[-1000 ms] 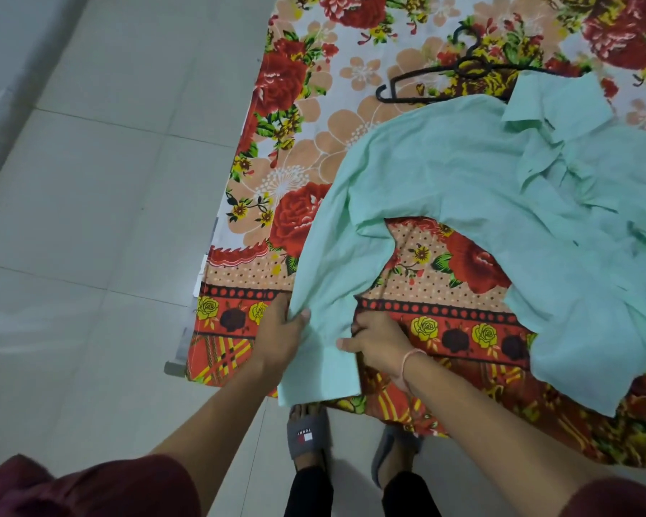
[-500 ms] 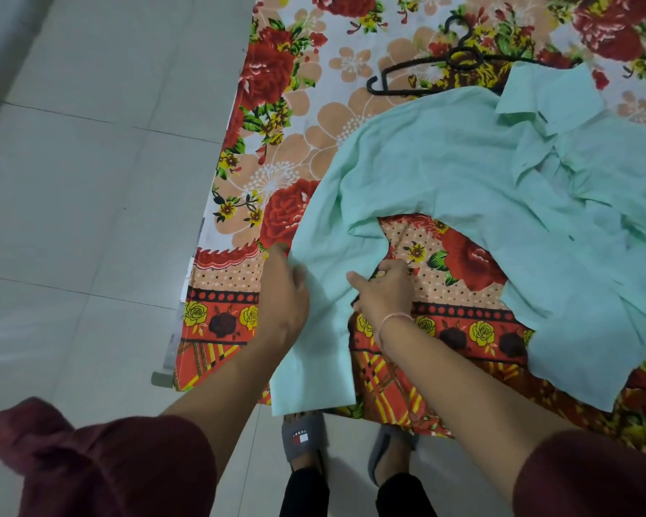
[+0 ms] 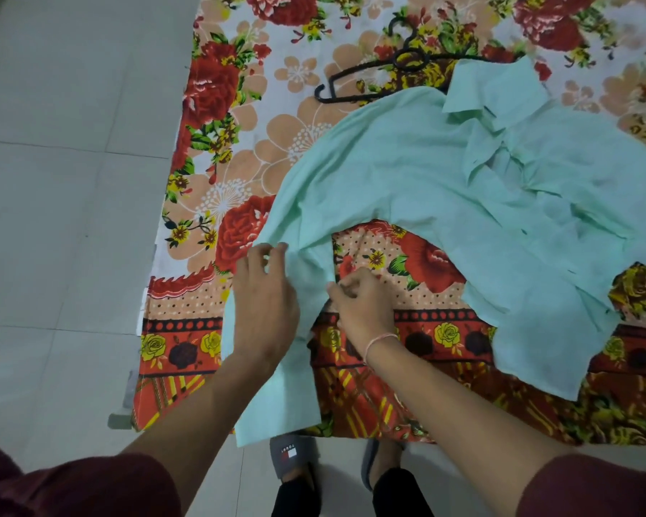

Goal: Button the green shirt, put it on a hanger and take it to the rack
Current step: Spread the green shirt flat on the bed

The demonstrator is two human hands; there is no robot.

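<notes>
On the sleeve [image 3: 295, 292], both hands [image 3: 265, 304] have slid higher.

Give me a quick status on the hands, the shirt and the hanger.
Left hand flat on the sleeve, right hand pinching its edge. Green shirt spread on the floral sheet, unbuttoned. Hanger beyond the collar, untouched.

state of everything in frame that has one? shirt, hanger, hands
Green shirt: spread on the flowered bedsheet, front unbuttoned, one sleeve hanging over the edge.
Hanger: empty, flat on the sheet, partly under the shirt.
Left hand: open, fingers on the sleeve.
Right hand: pinching the sleeve's edge.
</notes>
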